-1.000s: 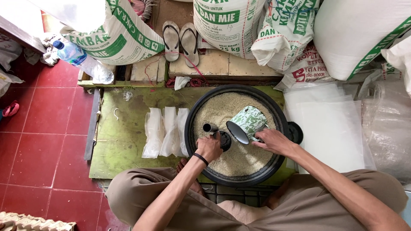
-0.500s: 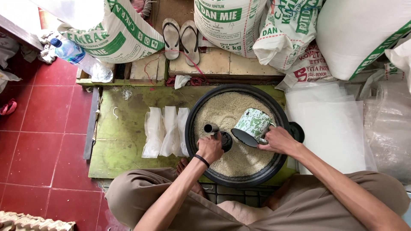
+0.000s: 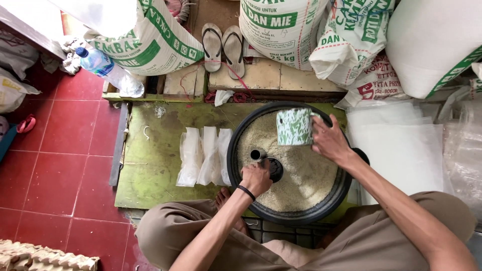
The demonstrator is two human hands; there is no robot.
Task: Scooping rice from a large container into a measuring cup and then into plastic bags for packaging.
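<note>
Even, soft daylight fills the scene, bright without harsh glare. The black basin [image 3: 291, 213] is the anchor: shadows around it are faint and short, darkest just under its near rim. Above it the white sacks [image 3: 432, 45] are near overexposed. Left of it the green board [image 3: 155, 150] shows a dull sheen. Focus is sharp at the basin; straight lines bow toward the frame edges from the wide lens.

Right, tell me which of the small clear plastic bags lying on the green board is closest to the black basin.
The rightmost clear plastic bag of the three; its edge meets the round black basin's rim, while the other two bags lie farther left.
</note>
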